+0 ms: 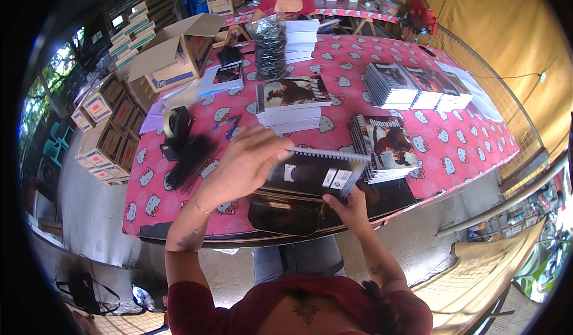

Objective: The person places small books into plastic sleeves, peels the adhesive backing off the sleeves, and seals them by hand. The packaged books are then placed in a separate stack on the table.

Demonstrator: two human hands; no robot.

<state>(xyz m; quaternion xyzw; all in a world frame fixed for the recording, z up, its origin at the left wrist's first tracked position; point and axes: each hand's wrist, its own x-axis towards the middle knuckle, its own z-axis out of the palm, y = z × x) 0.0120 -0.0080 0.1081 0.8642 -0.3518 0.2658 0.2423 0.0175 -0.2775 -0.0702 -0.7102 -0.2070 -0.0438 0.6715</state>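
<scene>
A dark spiral-bound notebook (307,172) is held tilted over the near edge of the table, its coil along the upper edge. My left hand (253,156) is closed on the coil end at its upper left. My right hand (351,208) grips its lower right edge, with the thumb on the cover. Below the notebook lies a black flat device or board (283,215), whose kind I cannot make out. Beyond my hands stands a stack of unbound books (292,120) with a picture cover on top. To the right is a stack of coil-bound notebooks (391,150).
A pink patterned cloth (352,54) covers the table. On the left are a tape dispenser (176,135) and loose black coils (190,163). Farther off stand a wrapped coil bundle (270,48), more notebooks (412,87) and an open carton (176,54). Another person (286,3) is across the table.
</scene>
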